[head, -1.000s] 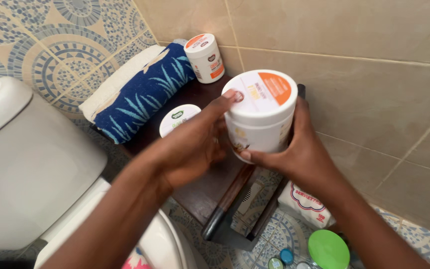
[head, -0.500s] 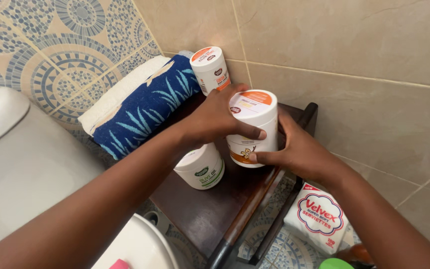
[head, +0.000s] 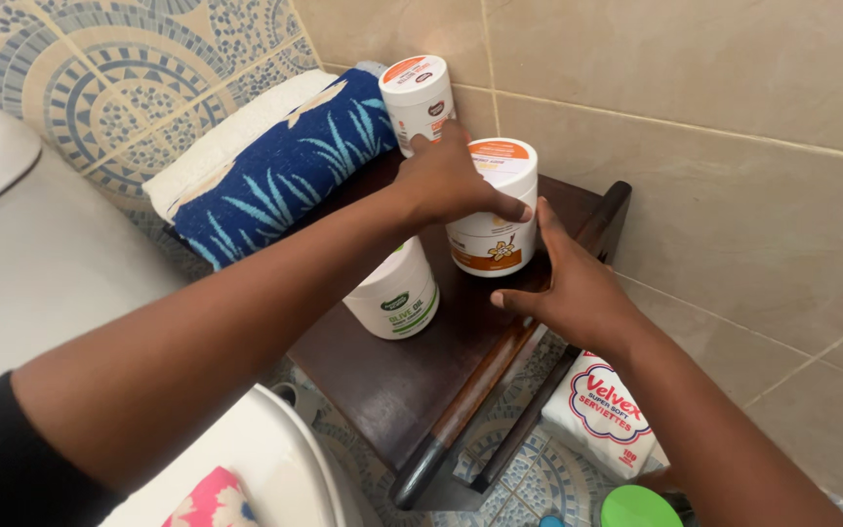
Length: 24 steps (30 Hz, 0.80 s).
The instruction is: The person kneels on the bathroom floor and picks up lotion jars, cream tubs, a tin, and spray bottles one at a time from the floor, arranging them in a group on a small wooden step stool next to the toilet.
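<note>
Seen from the head camera, looking down into a tiled bathroom corner, a person is working over a small dark wooden stool standing between a white toilet and a beige tiled wall. The left hand is curling over the top of a white jar with an orange lid, fingers bent around the lid's near edge and thumb pressing its side, seemingly to steady it upright on the stool. The right hand is hovering just beside the jar's base, fingers held together and slightly open, palm facing the jar; it is not gripping anything, and whether it is brushing the jar cannot be told. A second white jar with a green label is sitting just beside the orange-lidded one, nearer the person. A third white jar with an orange lid is standing farther back against the wall, close to the left hand's knuckles. A folded blue towel with a leaf pattern is lying along the stool's rear edge. Below the stool, on the patterned floor, a white pack of paper napkins and a green lid are resting.
</note>
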### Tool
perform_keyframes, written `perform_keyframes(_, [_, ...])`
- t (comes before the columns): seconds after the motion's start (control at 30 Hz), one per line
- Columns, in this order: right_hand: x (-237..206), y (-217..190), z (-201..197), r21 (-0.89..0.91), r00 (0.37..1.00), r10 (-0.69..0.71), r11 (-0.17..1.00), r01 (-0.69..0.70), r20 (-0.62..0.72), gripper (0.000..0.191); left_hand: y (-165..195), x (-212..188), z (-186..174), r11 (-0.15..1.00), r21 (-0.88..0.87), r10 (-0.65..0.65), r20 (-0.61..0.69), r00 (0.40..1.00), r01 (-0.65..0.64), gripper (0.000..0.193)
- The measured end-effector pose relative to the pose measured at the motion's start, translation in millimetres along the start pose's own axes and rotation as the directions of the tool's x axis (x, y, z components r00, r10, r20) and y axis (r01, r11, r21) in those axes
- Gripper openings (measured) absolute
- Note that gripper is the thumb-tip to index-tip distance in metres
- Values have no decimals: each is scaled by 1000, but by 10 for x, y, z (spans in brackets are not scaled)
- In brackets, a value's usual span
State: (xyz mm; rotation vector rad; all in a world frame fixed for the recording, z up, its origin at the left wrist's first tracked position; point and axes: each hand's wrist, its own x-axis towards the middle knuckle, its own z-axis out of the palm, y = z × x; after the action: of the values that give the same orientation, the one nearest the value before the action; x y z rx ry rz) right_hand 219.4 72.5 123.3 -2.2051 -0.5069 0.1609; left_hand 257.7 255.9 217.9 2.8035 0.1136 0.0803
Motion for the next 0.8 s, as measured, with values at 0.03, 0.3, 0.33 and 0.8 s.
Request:
perform_keyframes(0.03, [-5,6,22,-41,1000,22,999,-23,-8,128,-5,9,6,1000,14,8,12,1000,-8,141])
perform_keyframes(0.3, [-17,24,96,-130,999,-11,992,5,-48,132,7,-60,95,997,82,4,68,998,-9,150])
perform_keyframes(0.33, [-25,26,93,-144,998,-20,989,11,-59,134,24,-65,102,996,85,0,75,997,-6,151])
perform_keyframes(0.8, [-51,-27,99,-130,999,33,991,-36,-29,132,18,-9,-70,976,81,177,259,950,-204,139])
